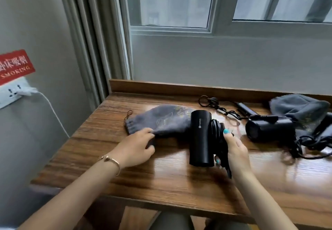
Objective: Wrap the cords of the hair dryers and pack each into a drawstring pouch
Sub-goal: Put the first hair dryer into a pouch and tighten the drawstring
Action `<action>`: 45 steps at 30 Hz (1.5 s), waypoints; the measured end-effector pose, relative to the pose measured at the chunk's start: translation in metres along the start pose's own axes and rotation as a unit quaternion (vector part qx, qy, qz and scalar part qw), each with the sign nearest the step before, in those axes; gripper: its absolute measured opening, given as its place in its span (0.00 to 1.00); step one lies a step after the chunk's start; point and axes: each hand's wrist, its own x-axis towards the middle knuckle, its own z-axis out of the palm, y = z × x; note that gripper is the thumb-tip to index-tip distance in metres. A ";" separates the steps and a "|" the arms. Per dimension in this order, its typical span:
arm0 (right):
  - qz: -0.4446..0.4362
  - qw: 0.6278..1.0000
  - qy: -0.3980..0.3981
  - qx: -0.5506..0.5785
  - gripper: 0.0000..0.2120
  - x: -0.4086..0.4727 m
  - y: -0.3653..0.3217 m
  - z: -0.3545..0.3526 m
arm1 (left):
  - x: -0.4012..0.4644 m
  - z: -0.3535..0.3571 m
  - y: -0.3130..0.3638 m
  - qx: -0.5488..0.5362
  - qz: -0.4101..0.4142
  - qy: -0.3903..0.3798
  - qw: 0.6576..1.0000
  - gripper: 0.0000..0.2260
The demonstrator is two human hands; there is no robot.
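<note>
Wood desk [161,179] by window [179,3], left hand [136,149] pinching pouch [161,122], right hand [235,149] gripping wrapped dryer [199,136]

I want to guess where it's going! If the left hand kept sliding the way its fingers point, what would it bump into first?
The left hand already touches the near edge of the grey pouch lying on the table. Going straight on, it would push further into that pouch first. The wooden back rail lies beyond, though depth is hard to judge.
</note>
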 end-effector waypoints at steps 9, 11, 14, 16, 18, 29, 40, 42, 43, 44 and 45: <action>0.053 0.998 -0.029 0.010 0.12 -0.007 0.001 0.020 | -0.001 0.007 -0.044 -0.055 0.079 -0.049 0.994 0.19; 0.052 0.998 -0.029 0.013 0.12 -0.007 0.001 0.018 | 0.004 0.012 -0.045 0.045 0.070 -0.113 0.990 0.26; 0.048 0.999 -0.023 0.002 0.15 -0.008 0.000 0.014 | 0.010 0.016 -0.028 0.165 0.005 -0.130 0.978 0.24; 0.046 0.999 -0.022 -0.001 0.16 -0.008 -0.002 0.015 | 0.016 0.015 -0.010 0.161 -0.032 -0.100 0.981 0.22; 0.047 0.999 -0.024 -0.001 0.17 -0.009 -0.004 0.016 | 0.023 0.013 0.000 0.016 -0.043 -0.096 0.994 0.23; 0.095 0.989 -0.110 -0.018 0.15 -0.020 -0.036 0.023 | 0.013 0.033 -0.025 -0.019 -0.029 0.018 0.999 0.25; 0.192 0.977 -0.084 -0.037 0.12 -0.006 -0.013 0.045 | 0.022 0.033 -0.010 -0.291 -0.188 0.257 0.902 0.10; 0.201 0.975 -0.089 -0.037 0.12 -0.001 -0.007 0.042 | 0.029 0.019 -0.029 -0.241 -0.200 0.300 0.901 0.09; 0.200 0.975 -0.090 -0.042 0.13 0.002 -0.005 0.040 | 0.036 0.013 -0.037 -0.226 -0.209 0.302 0.902 0.09; 0.199 0.975 -0.092 -0.046 0.13 0.003 -0.003 0.039 | 0.045 0.011 -0.045 -0.215 -0.218 0.289 0.907 0.11; 0.200 0.974 -0.094 -0.046 0.14 0.003 0.000 0.039 | 0.054 0.010 -0.053 -0.207 -0.230 0.266 0.913 0.13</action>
